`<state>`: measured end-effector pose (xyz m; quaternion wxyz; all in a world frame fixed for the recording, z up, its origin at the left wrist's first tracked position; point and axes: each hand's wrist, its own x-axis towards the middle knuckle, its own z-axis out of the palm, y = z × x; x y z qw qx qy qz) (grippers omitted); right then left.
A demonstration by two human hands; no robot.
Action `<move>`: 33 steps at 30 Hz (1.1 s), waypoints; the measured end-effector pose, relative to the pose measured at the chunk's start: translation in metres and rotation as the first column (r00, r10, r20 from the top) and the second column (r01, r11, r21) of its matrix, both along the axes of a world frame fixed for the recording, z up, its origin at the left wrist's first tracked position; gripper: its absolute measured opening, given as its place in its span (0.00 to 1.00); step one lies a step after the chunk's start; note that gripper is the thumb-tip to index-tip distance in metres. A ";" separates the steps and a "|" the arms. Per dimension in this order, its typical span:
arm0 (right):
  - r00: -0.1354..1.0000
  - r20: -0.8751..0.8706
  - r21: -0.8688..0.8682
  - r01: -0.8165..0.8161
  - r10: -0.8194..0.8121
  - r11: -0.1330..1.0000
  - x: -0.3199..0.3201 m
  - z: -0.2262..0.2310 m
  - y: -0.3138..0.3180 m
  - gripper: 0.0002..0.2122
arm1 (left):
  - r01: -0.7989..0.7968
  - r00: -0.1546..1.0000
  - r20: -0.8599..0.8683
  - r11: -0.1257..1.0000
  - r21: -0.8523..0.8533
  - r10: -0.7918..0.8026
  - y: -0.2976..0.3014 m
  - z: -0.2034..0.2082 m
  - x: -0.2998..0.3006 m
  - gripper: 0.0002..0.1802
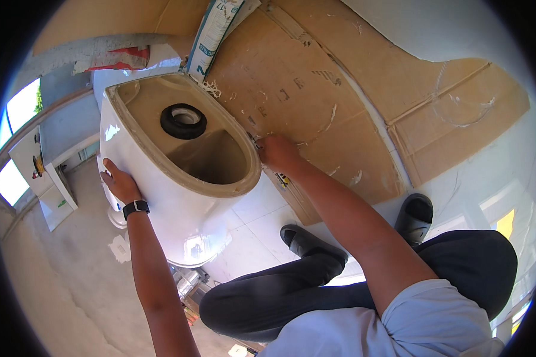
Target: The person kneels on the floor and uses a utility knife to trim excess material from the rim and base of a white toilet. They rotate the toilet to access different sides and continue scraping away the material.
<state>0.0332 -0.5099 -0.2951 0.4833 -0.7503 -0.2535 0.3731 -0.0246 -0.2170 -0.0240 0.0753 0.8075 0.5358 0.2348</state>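
Note:
A white ceramic toilet [161, 196] is turned over, with the tan unglazed underside of its base [137, 101] facing up. A black rubber seal ring [170, 126] sits around the round outlet there, beside a deep oval hollow [211, 157]. My left hand [122, 182] lies against the toilet's outer left side, thumb and fingers apart; a black watch is on that wrist. At the right edge of the base my right hand [277, 153] is closed, its fingers curled against the rim. What it may hold is hidden.
Flattened brown cardboard [315, 101] covers the floor to the right, with scraps on it. A long white-and-blue carton [211, 38] stands behind the toilet. A metal fitting [187, 281] lies below the toilet. My feet in dark slides [312, 243] are close by.

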 end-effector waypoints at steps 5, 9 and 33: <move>0.989 -0.065 0.098 0.139 -0.133 0.985 -0.030 0.010 -0.025 0.08 | 0.012 1.000 0.008 0.999 -0.042 -0.011 -0.007 0.003 0.001 0.55; 0.987 -0.026 0.067 0.158 -0.156 0.985 -0.032 0.001 -0.015 0.09 | 0.002 1.000 -0.004 1.000 -0.026 -0.003 -0.009 0.000 0.007 0.55; 0.982 -0.098 0.014 0.163 -0.161 0.986 -0.024 -0.001 -0.001 0.09 | 0.005 1.000 0.004 1.000 0.010 -0.005 -0.003 -0.004 0.006 0.56</move>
